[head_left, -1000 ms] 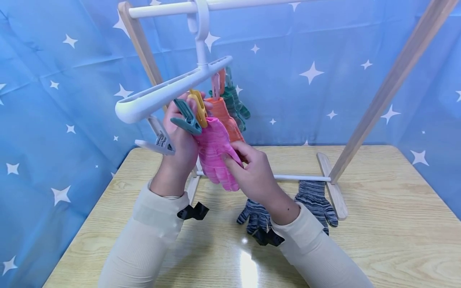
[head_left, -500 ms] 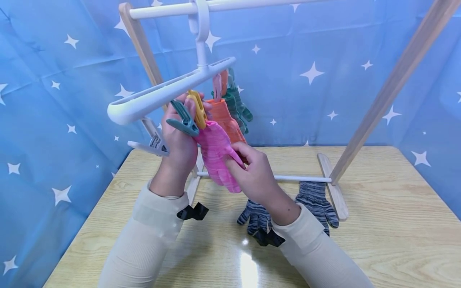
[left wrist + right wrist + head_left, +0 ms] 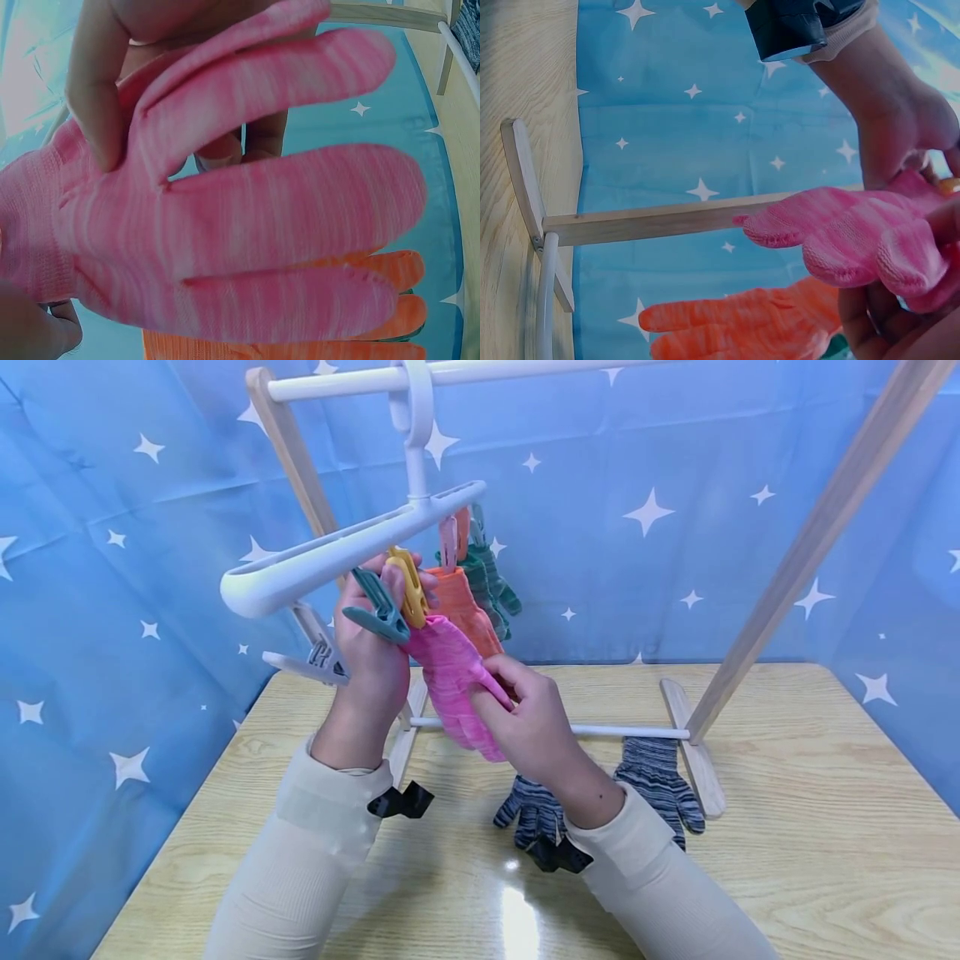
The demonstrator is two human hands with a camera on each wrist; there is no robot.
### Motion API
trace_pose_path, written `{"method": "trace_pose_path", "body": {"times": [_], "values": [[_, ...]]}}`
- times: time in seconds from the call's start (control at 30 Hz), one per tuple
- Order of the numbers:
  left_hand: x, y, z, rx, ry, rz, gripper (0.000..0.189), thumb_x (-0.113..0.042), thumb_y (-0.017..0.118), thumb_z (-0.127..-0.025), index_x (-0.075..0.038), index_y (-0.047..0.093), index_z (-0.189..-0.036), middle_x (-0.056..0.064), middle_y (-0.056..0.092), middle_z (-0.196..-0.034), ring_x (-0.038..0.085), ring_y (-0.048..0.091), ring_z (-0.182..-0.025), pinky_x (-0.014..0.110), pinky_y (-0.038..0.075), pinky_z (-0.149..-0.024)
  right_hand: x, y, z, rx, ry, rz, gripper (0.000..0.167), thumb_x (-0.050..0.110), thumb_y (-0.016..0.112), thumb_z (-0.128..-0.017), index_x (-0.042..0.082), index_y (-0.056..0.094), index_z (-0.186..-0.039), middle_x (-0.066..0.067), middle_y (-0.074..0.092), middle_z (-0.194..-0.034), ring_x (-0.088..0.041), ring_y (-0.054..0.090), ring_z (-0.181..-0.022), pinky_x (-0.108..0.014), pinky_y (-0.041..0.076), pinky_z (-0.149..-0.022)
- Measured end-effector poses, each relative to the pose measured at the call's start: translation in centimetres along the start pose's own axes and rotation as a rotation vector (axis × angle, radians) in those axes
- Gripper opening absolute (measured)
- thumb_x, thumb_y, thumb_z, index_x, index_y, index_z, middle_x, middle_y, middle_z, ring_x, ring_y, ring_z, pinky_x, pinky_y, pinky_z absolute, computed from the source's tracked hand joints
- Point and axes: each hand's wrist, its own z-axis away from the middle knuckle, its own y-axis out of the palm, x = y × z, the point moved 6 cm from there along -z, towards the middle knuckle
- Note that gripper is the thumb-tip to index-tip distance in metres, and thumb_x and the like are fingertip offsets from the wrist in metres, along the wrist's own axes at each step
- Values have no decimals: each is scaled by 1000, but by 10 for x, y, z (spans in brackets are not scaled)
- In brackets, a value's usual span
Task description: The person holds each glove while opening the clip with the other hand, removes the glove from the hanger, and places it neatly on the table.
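A pink knitted glove (image 3: 453, 681) hangs below the white hanger (image 3: 352, 552), its cuff up at a yellow clothespin (image 3: 412, 589). My left hand (image 3: 371, 647) pinches that clothespin, thumb in front and fingers partly hidden behind. My right hand (image 3: 528, 714) grips the edge of the glove between thumb and fingers, lower down. In the left wrist view the pink glove (image 3: 247, 225) spreads across the picture, with the right hand (image 3: 150, 45) at its upper edge. A green clothespin (image 3: 378, 606) hangs just left of the yellow one; whether it touches the glove I cannot tell.
An orange glove (image 3: 465, 606) hangs from a pink clothespin (image 3: 448, 542), with a green glove (image 3: 495, 581) behind it. A grey clothespin (image 3: 315, 656) hangs at the hanger's near end. Dark striped gloves (image 3: 652, 777) lie on the table (image 3: 810, 860) beneath the wooden rack (image 3: 795, 577).
The hanger's near end has swung slightly left, with the green and grey clothespins. The pink glove's upper part has dropped a little and turned; both hands keep their holds.
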Motion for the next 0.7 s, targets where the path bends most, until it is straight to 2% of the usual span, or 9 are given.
{"method": "trace_pose_path", "body": {"times": [0.37,0.7], "values": [[-2,1,1,-8,-55,-4,19,-10,38,-104,-10,57,-108,2,61,-103,11,63,-88,24,49,-82,1,-1,1,-8,8,-11,10,4,60,-94,6,67,-101,-6,42,-66,-17,37,-51,-23,32,-46],[-3,1,1,-2,-62,3,20,-8,36,-104,-9,55,-108,3,60,-105,11,63,-87,24,50,-81,2,-3,0,-20,10,-11,10,3,58,-93,5,67,-98,-5,39,-64,-15,36,-51,-23,31,-46]]}}
